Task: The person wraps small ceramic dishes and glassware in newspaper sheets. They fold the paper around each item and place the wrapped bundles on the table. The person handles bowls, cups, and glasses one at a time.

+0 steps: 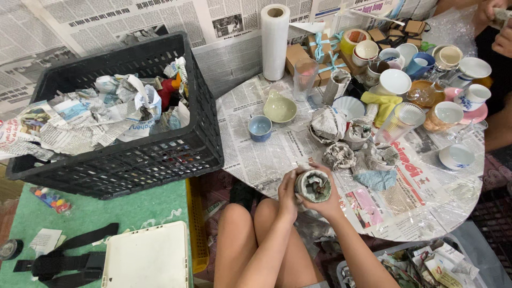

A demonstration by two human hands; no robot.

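My left hand (288, 194) and my right hand (326, 205) are both closed around a newspaper-wrapped cup (313, 186), fingers curled over its sides, its stuffed open end turned up toward me. I hold it just off the near edge of the round table (426, 213), above my knees.

Just beyond the cup, on the table, lie other crumpled newspaper bundles (339, 156). Farther from the cup, toward the left of the tabletop, a small blue cup (260, 128) stands beside a pale green bowl (279, 109). Behind those rises an upright roll of white film (275, 41). To the far right of the bundle sits a crowd of unwrapped cups and saucers (449, 113). Well to the left of the cup, off the table, a black plastic crate (160, 154) holds wrapped items and loose paper.
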